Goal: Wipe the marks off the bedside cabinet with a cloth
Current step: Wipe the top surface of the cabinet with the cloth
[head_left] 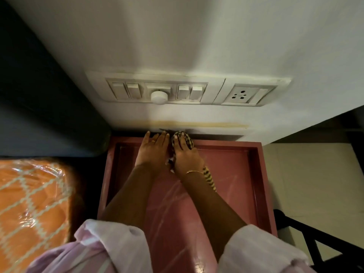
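The bedside cabinet (254, 174) has a pink-red glossy top with a raised rim and pale streaks across it. A checked yellow-and-black cloth (188, 140) lies bunched at the cabinet's far rim, with a tail trailing out near my right wrist. My right hand (187, 156) lies flat on the cloth with straight fingers, pressing it against the far rim. My left hand (152, 150) rests flat beside it, fingers straight, reaching over the far rim toward the wall. Both hands sit side by side, almost touching.
A white wall (197, 36) rises right behind the cabinet, carrying a switch panel (157, 91) and a socket (239, 94). A dark headboard (39, 95) and an orange mattress in plastic wrap (29, 194) lie to the left. A dark frame (307, 229) stands on the pale floor at right.
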